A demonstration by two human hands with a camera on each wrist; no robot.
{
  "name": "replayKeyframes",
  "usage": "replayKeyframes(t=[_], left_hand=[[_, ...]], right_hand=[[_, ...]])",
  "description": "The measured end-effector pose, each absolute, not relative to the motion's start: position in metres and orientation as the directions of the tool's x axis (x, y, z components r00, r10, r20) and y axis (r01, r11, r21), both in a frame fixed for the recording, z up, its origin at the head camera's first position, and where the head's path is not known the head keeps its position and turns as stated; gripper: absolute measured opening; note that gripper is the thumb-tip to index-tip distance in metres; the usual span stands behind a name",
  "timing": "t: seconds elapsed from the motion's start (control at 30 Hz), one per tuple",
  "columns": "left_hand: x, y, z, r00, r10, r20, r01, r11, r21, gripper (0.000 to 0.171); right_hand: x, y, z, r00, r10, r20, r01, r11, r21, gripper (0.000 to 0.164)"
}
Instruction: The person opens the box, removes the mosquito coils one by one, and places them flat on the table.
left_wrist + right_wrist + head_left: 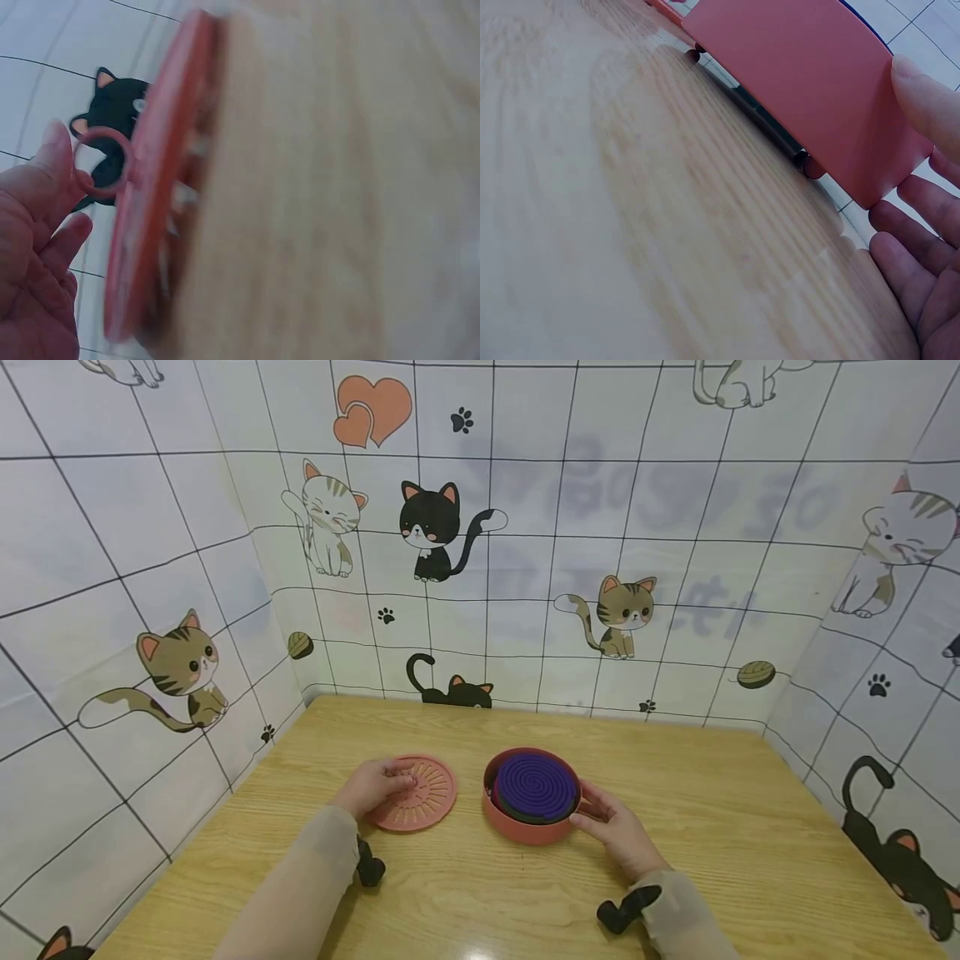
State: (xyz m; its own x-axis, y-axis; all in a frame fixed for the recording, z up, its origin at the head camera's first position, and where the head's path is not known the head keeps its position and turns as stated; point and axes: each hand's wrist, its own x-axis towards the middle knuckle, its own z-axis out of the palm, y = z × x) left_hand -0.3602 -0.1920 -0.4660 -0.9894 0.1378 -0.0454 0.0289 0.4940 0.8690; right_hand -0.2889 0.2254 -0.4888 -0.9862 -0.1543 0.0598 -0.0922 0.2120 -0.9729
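A round pink-red mosquito coil box (pixel 528 833) stands on the table, a purple coil (pixel 536 787) on top inside it, with dark green and red edges showing beneath. My right hand (pixel 615 827) grips the box's right side, thumb on the near wall (pixel 795 82) and fingers around the edge. Left of the box, the slotted pink lid (pixel 423 793) lies flat at or just over the table; I cannot tell which. A small ring (pixel 103 161) stands up from its top, and my left hand (pixel 378 787) pinches this ring between thumb and finger.
Both things are on a wooden table (pixel 675 793), with a hand's width or less between lid and box. White sheeting with cat drawings (pixel 525 635) walls the back and sides. Black wrist mounts (pixel 630 910) hang below both sleeves.
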Motion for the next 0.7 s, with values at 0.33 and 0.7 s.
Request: replayKeyframes(t=[0.33,0.7], left_hand=[[-0.333,-0.140,-0.438,-0.994,0.063,0.085,0.100,0.304,0.947,0.039],[-0.312,-0.076,-0.473,-0.979,0.188,0.073,0.100,0.139,0.985,0.063]], right_hand=[[-0.289,0.227,-0.489,-0.986,-0.157,0.059,-0.092,0.211,-0.973,0.074],[-0.288,0.226,-0.489,-0.986,-0.161,0.049,-0.081,0.199,-0.977,0.074]])
